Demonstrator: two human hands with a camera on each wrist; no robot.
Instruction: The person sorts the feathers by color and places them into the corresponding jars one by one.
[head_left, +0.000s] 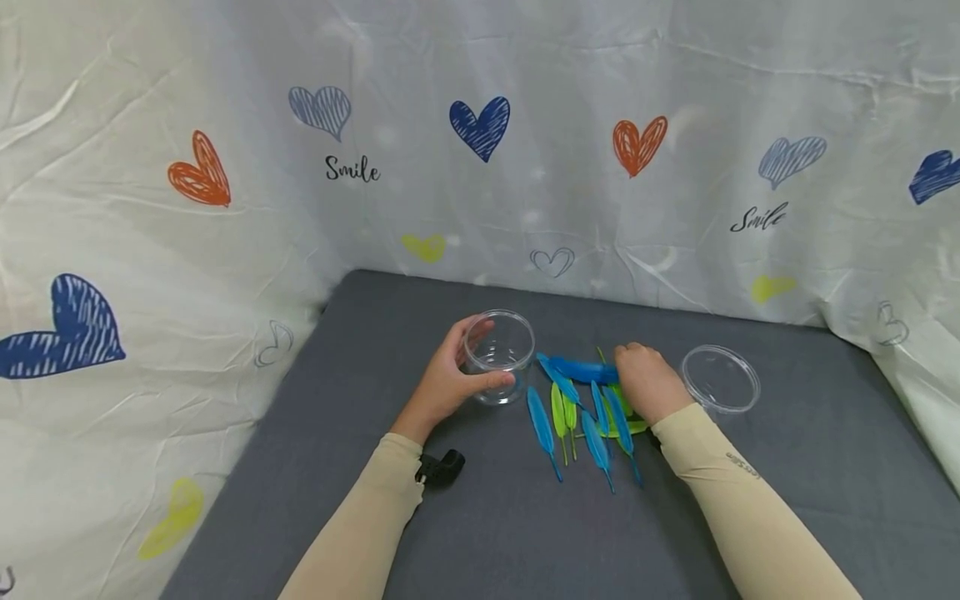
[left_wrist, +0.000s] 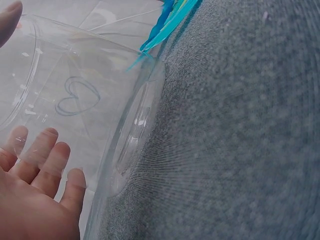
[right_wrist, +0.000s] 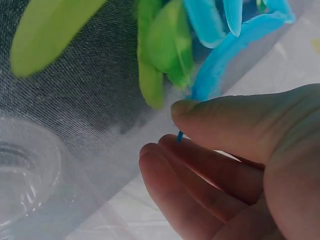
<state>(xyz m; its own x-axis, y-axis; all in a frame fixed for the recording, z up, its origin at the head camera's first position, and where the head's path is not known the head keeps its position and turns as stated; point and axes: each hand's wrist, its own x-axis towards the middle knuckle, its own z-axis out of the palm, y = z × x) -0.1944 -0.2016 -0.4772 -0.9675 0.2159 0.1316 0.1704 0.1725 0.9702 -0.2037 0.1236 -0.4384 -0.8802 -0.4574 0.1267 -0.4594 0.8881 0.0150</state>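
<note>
My left hand (head_left: 450,379) grips a clear plastic jar (head_left: 501,354), thumb on the near side and fingers round the far side. The left wrist view has the jar (left_wrist: 90,95) upright, its base close to the grey cloth, fingertips (left_wrist: 37,150) against its wall. With thumb and fingers my right hand (head_left: 648,379) pinches a blue feather (head_left: 581,370) by its quill. That feather (right_wrist: 215,70) curves away from the thumb in the right wrist view. Between the hands, several blue feathers (head_left: 542,425) and green feathers (head_left: 558,410) are spread on the cloth.
A clear round lid (head_left: 721,379) lies to the right of my right hand. The grey cloth (head_left: 525,542) covers the table. Behind and beside it hang white curtains (head_left: 555,75) printed with hearts. A black strap mount (head_left: 441,468) sits at my left wrist.
</note>
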